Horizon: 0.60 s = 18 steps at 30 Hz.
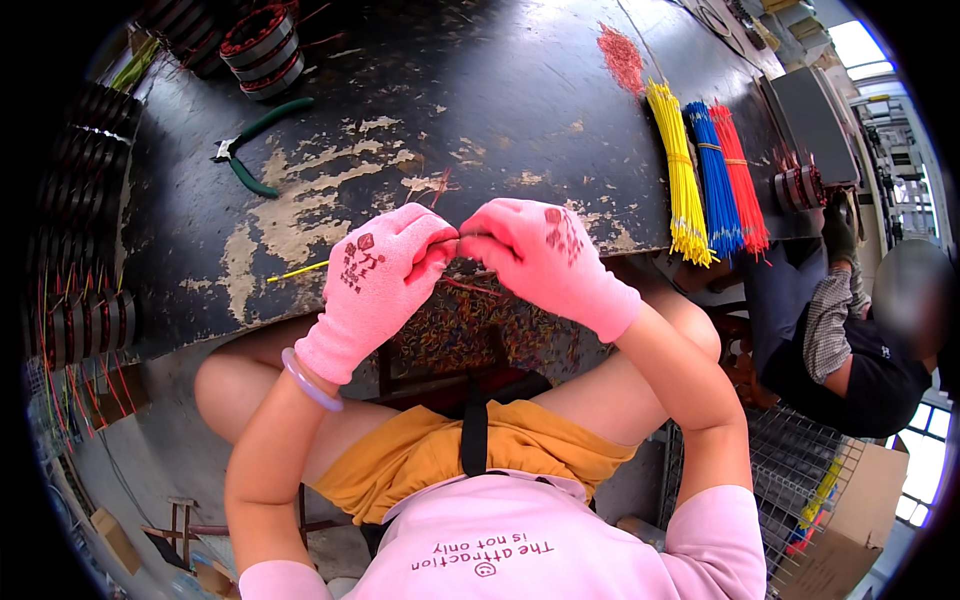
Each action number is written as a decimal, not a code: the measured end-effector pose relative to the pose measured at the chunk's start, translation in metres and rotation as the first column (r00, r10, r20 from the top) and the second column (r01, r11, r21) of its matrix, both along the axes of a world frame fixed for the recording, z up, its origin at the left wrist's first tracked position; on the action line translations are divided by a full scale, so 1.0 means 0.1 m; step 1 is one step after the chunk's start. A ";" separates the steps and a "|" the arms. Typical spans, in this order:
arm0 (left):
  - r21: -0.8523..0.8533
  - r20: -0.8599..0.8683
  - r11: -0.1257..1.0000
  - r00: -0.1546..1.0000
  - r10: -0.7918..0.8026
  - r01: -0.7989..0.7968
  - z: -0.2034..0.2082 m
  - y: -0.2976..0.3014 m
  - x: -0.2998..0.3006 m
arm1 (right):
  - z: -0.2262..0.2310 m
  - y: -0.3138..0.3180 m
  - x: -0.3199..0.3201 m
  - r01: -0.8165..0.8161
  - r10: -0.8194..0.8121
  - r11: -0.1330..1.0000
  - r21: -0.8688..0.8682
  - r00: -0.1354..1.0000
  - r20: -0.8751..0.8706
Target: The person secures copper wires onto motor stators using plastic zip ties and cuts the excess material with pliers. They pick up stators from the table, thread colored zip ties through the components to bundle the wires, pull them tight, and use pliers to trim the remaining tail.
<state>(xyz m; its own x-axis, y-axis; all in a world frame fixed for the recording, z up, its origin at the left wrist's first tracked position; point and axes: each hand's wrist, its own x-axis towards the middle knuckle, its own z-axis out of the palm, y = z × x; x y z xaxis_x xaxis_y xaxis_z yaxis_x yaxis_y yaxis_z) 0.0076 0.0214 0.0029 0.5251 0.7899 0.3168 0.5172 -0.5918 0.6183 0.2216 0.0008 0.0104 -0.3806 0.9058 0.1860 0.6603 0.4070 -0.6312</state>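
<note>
My left hand (375, 280) and my right hand (550, 255) wear pink gloves with dark red prints and meet over the table's near edge. Both are closed, fingertips pinched together almost touching. Thin red wires (470, 288) stick out below the fingers, and more rise above them, so both hands seem to hold these wires; the pinched part is hidden by the gloves. A yellow wire (298, 271) lies on the table beside my left hand. Farther left, green-handled cutting pliers (255, 142) rest with the handles spread.
Tied bundles of yellow wires (678, 170), blue wires (712, 175) and red wires (738, 175) lie at the right. Behind them is a heap of red clippings (621, 60). Wound stator cores (262, 52) stand far left, stacked cores (85, 230) along the left edge. A co-worker (850, 350) sits right.
</note>
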 end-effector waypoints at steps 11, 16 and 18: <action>-0.054 0.009 0.998 1.000 -0.020 0.021 0.03 0.01 0.01 | -0.04 -0.09 0.02 0.024 -0.165 0.870 0.493 0.956 0.245; -0.052 -0.005 0.998 0.999 -0.041 0.041 0.04 0.01 0.01 | -0.03 -0.09 0.06 -0.203 -0.503 0.539 -0.818 0.701 -0.505; -0.075 -0.016 0.995 0.998 -0.060 0.059 0.04 0.00 -0.02 | 0.16 -0.15 0.14 0.056 -0.454 0.681 -0.730 0.815 -0.361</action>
